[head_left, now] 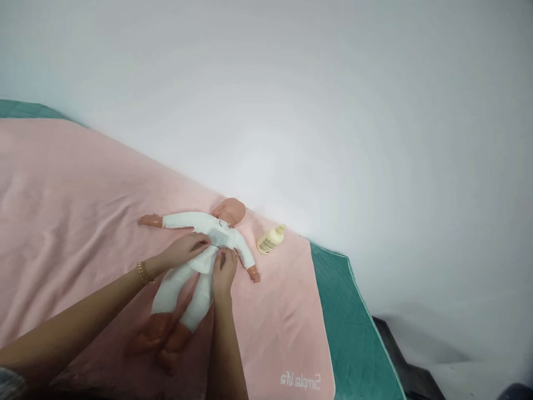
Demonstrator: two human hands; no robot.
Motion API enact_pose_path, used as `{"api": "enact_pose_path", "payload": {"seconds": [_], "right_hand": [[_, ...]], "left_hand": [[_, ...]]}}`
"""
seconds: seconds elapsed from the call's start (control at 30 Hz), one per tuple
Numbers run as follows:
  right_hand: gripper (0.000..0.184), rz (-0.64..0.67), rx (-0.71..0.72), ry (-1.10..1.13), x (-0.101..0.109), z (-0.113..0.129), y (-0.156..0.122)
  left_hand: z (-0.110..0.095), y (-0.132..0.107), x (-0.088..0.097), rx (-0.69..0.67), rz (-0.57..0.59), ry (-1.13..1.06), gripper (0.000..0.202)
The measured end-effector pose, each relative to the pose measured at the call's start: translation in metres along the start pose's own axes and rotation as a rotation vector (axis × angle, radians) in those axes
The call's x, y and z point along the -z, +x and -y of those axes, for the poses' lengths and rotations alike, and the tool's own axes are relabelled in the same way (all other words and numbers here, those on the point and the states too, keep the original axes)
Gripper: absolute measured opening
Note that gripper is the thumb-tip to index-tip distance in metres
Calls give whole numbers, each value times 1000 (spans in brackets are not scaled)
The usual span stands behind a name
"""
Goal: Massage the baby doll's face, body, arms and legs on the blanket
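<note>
A baby doll (202, 268) in a white top and white trousers lies on its back, head toward the wall and arms spread. Its white top (202, 223) has a greyish panel on the chest. My left hand (187, 248), with a gold bracelet on the wrist, pinches the top at one side of the belly. On the other side my right hand (225, 268) has its fingers curled and pressed together on the cloth near the waist. The exact grip of the fingertips is partly hidden.
A pale yellow bottle (270, 240) stands or lies beside the doll's arm; which is hard to tell. Underneath spreads a pink blanket (283, 319) over a green cover (347, 311). A white wall (316, 122) borders the bed, and a dark object (406, 361) shows at lower right.
</note>
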State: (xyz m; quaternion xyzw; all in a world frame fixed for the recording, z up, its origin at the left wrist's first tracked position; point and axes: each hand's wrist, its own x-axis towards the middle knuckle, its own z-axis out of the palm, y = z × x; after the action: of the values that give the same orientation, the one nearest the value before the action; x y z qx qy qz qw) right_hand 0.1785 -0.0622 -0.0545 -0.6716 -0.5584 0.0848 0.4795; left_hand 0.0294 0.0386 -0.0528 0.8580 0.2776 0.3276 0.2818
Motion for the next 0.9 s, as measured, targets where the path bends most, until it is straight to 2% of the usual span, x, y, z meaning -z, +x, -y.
{"api": "enact_pose_path", "payload": {"seconds": [0.17, 0.33, 0.5, 0.7, 0.9], "right_hand": [[25, -58, 31, -13, -10, -1, 26], [29, 20, 71, -81, -21, -13, 54], [31, 18, 59, -110, -29, -22, 53], [29, 38, 52, -146, -32, -25, 47], [37, 41, 81, -175, -35, -24, 45]], "left_hand": [[6, 30, 5, 9, -76, 15, 37], [14, 48, -11, -43, -86, 74, 33], [23, 44, -24, -46, -76, 97, 32], [26, 39, -27, -42, -66, 101, 34], [26, 37, -31, -51, -81, 139, 35]]}}
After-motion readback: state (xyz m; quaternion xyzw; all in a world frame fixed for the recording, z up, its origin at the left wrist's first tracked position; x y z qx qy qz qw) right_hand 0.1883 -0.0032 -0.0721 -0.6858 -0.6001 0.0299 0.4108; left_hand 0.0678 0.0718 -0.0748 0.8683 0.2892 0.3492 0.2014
